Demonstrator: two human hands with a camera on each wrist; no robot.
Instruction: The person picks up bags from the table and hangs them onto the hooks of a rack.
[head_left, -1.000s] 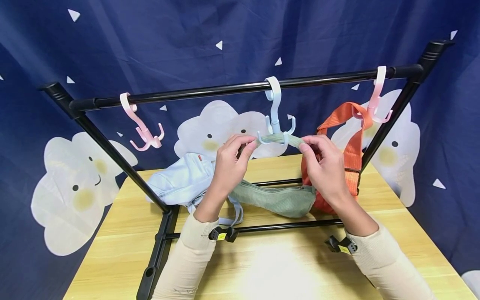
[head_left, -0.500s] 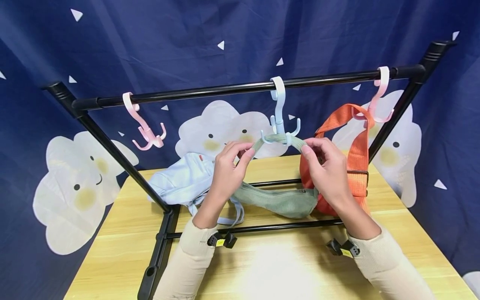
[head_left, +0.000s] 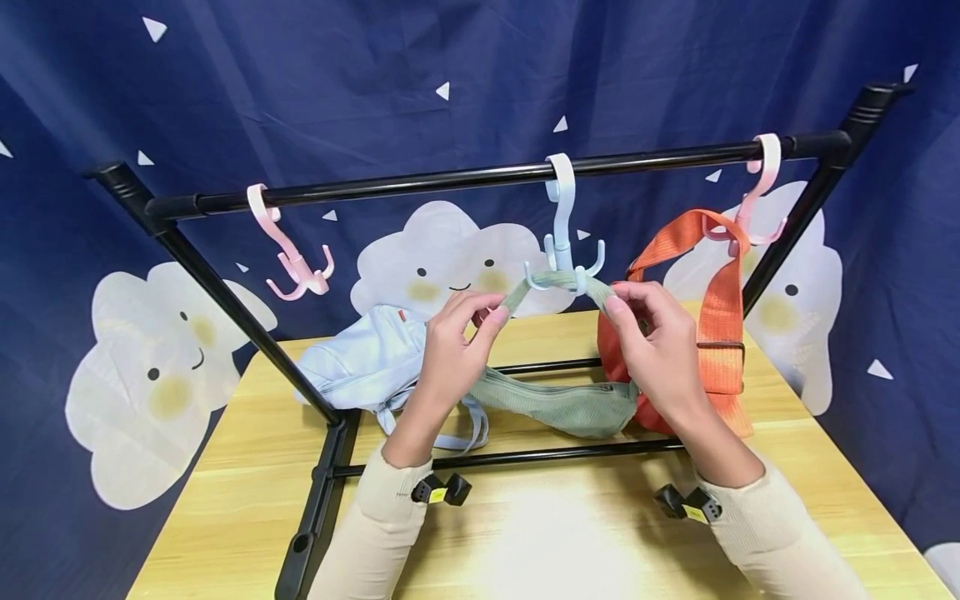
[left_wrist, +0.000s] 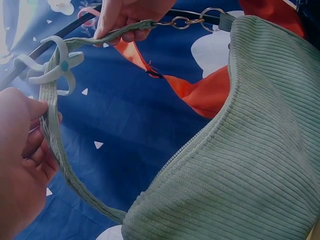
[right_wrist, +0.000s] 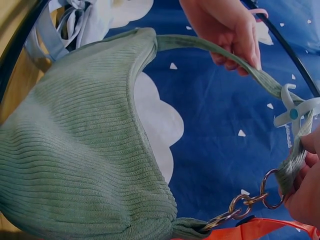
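A green corduroy shoulder bag (head_left: 555, 407) hangs below both hands, its strap (head_left: 558, 279) laid over the lower prongs of a light blue hook (head_left: 562, 218). On the left side of the hook, my left hand (head_left: 459, 343) pinches the strap between thumb and fingers. My right hand (head_left: 662, 350) pinches the strap's other side, close to a ring and metal chain (right_wrist: 241, 204) that join it to the bag. In the left wrist view, the strap passes between the hook's prongs.
The hook hangs from a black rack bar (head_left: 412, 182). An orange bag (head_left: 722, 333) hangs from a pink hook (head_left: 750, 208) at right; another pink hook (head_left: 298, 271) is at left. A pale blue bag (head_left: 367, 350) lies on the wooden table (head_left: 210, 508).
The blue hook and strap have shifted slightly right. My left hand has slid a little lower, showing more strap beside the hook. My right hand has moved slightly right and down.
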